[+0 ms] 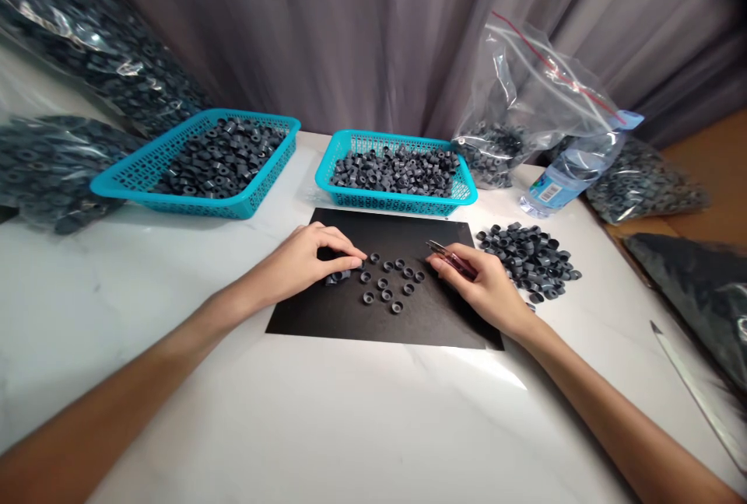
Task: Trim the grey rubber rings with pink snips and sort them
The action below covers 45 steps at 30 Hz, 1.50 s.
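Observation:
Several small grey ring-shaped caps [382, 284] lie spread out on a black mat [350, 321], their hollow sides mostly up. My left hand [315, 255] is over the mat's left part, thumb and forefinger closed on a small grey cap [362, 264] at the edge of the group. A few more caps [337, 278] lie under that hand, partly hidden by it. At the mat's right side, my right hand [482, 278] is wrapped round a pair of tweezers [448, 257]. The tweezers' tips point up and left, apart from the caps.
Right of the mat is a loose pile of caps [531, 259]. Behind stand two blue baskets [274, 169] of small grey parts, a zip bag [496, 99] and a water bottle [569, 173]. Filled plastic bags [105, 53] flank both sides. A pointed white strip [694, 391] lies far right.

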Available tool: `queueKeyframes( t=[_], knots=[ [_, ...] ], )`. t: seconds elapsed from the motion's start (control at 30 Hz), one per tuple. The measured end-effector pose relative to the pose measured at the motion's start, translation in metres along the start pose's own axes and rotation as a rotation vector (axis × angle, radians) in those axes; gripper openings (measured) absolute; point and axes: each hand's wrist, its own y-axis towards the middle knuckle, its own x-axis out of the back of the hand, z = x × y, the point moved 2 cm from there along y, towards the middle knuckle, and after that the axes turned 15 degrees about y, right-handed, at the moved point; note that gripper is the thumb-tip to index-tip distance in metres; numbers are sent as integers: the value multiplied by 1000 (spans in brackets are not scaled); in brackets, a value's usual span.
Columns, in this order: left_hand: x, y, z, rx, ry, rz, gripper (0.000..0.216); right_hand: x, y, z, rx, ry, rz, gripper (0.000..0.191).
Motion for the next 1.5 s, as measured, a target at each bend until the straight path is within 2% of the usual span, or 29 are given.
queueKeyframes(
  t=[0.17, 0.27, 0.4, 0.57, 0.8, 1.17, 1.33, 1.5],
  knots=[
    [8, 0, -3, 12, 58, -51, 24, 0, 0, 1, 6, 1, -5, 36],
    [19, -3, -16, -73, 132, -105, 23, 0, 0, 1, 2, 3, -6, 36],
    [20, -9, -34, -282, 185, 31, 21, 0, 0, 1, -13, 11, -1, 36],
    [10, -13, -40, -368, 262, 94, 14, 0, 0, 1, -27, 8, 1, 36],
    [9, -13, -35, -376, 256, 89, 8, 0, 0, 2, -17, -8, 0, 38],
    [13, -13, -43, -369, 156, 118, 6, 0, 0, 0, -23, 28, -9, 34],
    [17, -15, -50, -378, 45, 100, 6, -2, -5, 7, -17, 197, -55, 31],
    [16, -19, -57, -314, -116, 18, 10, -23, -19, 32, -71, 436, -25, 30]
  ],
)
